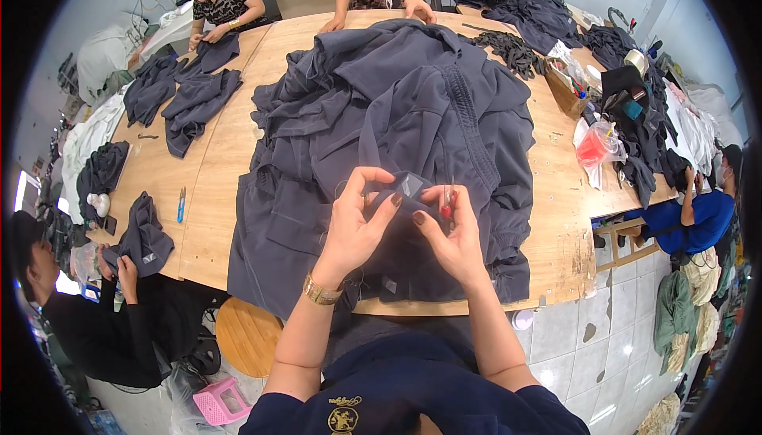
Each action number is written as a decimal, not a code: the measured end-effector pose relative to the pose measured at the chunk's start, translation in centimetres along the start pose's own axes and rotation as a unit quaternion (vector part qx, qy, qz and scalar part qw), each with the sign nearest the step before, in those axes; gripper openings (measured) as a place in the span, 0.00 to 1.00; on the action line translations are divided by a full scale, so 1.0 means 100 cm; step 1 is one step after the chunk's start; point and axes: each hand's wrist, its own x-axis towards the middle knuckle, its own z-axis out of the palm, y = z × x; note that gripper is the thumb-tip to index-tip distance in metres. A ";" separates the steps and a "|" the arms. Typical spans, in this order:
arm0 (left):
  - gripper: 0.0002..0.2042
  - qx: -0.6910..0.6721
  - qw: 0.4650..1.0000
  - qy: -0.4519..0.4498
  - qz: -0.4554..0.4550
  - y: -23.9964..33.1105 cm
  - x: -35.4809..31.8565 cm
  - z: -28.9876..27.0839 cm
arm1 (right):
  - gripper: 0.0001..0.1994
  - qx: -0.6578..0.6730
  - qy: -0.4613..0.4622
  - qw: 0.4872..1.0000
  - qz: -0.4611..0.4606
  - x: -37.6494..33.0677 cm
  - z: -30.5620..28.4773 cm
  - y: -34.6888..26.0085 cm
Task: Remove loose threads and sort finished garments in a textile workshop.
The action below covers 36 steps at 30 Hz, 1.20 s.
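Observation:
A large heap of dark grey garments (317, 157) covers the middle of the wooden table in front of me. One garment in it shows a gathered elastic waistband (468, 129). Above the near part of the heap, my left hand (359, 221) pinches a folded edge of the grey garment (409, 186), where a small pale patch shows. My right hand (454, 236) is closed around red-handled thread snips (446, 206), their tips pointing away from me. Its thumb and fingers are at the same piece of cloth, on the right side. A few loose threads hang near my left wrist.
Blue-handled snips (182, 205) lie on the table (210, 189) at left. At right stand a red drink cup (597, 145) and a cardboard box (565, 90). Co-workers handle garments at left and far left; another's hands touch the heap's far side. A round wooden stool (248, 336) stands below.

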 end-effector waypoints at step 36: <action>0.17 0.265 0.944 0.063 -0.187 -0.065 -0.085 -0.070 | 0.13 0.105 0.103 0.985 0.090 -0.017 -0.001 0.038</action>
